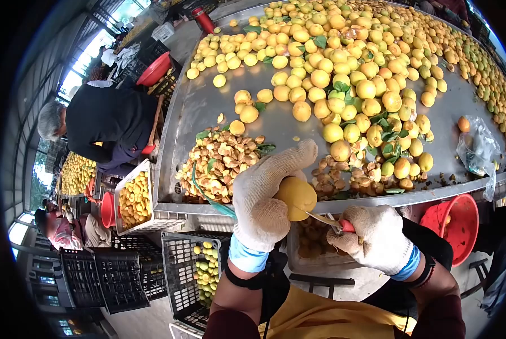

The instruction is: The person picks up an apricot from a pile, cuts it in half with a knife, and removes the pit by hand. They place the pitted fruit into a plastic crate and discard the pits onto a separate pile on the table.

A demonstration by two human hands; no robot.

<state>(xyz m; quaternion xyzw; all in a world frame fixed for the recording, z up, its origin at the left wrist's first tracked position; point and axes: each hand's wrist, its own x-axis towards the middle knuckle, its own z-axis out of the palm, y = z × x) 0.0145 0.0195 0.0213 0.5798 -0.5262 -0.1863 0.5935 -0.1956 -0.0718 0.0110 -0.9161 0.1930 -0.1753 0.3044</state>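
My left hand (267,198), in a knitted white glove, is closed around a round yellow peach (296,198). In my gloved right hand (374,234) is a small knife (323,220) with a red handle, its blade reaching left to the lower side of the fruit. Both hands are at the front edge of a metal table (219,104). Behind my left hand lies a heap of brownish cut pieces (222,161). More brown pieces (329,178) and loose yellow fruit with green leaves (400,144) lie behind the right hand.
A crumpled plastic bag (479,144) lies at the table's right. Below are a red bucket (453,226), a black crate (176,277) holding greenish-yellow fruit, and a white crate (142,223) of yellow fruit. People work at the left, one in a dark top (109,121).
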